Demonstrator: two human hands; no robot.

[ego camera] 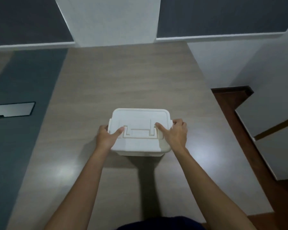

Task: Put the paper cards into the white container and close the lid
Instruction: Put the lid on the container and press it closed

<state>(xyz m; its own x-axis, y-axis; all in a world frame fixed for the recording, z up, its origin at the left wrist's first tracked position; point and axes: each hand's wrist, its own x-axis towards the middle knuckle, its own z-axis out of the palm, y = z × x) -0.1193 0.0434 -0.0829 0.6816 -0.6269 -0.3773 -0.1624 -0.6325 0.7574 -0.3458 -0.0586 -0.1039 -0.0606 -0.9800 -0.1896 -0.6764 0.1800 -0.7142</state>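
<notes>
The white container [140, 147] stands in the middle of the wooden table [123, 77] with its lid [138, 117] lying flat on top and a handle folded into the lid. My left hand [107, 136] clasps the container's left side, thumb resting on the lid. My right hand [173, 132] clasps the right side over the side latch, thumb also on the lid. No paper cards are visible; the inside of the container is hidden by the lid.
A blue-grey strip [23, 113] with a flat dark-framed panel [12, 109] runs along the table's left. White walls rise behind and to the right. A brown floor and step [231, 103] lie off the table's right edge.
</notes>
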